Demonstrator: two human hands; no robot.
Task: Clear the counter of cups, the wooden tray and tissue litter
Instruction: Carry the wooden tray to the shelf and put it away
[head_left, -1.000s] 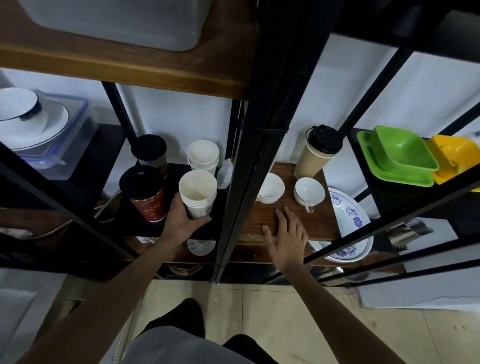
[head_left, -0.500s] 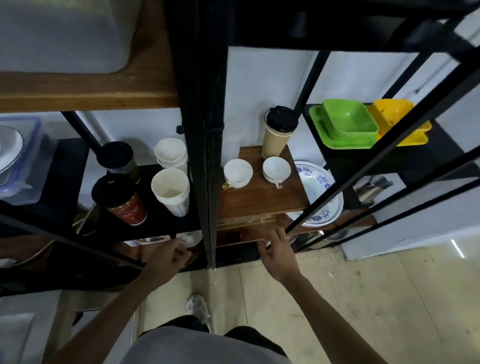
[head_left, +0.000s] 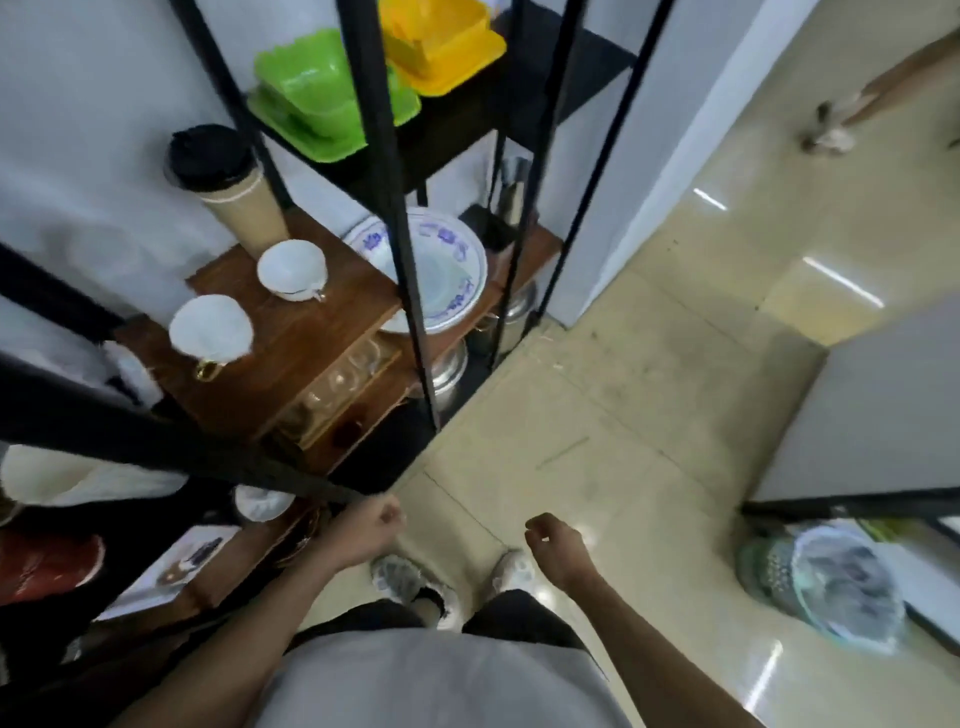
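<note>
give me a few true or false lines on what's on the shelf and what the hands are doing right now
1. Both hands hold nothing. True: the left hand and right hand hang loosely curled over the floor.
2. Two white cups sit on the wooden tray. True: one white cup behind another white cup.
3. The tall cup with the black lid lies on its side. False: it stands upright.
4. The green dish sits below the patterned plate. False: it sits on a higher shelf.
</note>
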